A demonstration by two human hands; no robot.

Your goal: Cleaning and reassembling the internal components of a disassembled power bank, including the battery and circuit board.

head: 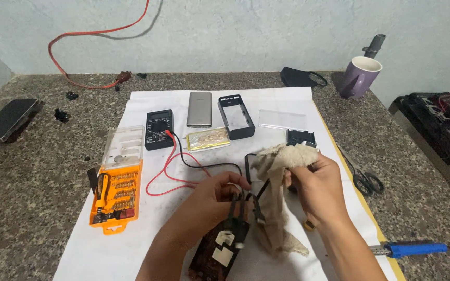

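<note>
Low over the white sheet, the left hand pinches a dark circuit board steady while the right hand clutches a beige rag against it (wiping, apparently), a multimeter lying beyond.

Near the front edge of the white sheet on the stone tabletop, the left hand grips a dark circuit board while the right hand holds a beige rag beside it, the orange screwdriver kit lying to the left.
</note>
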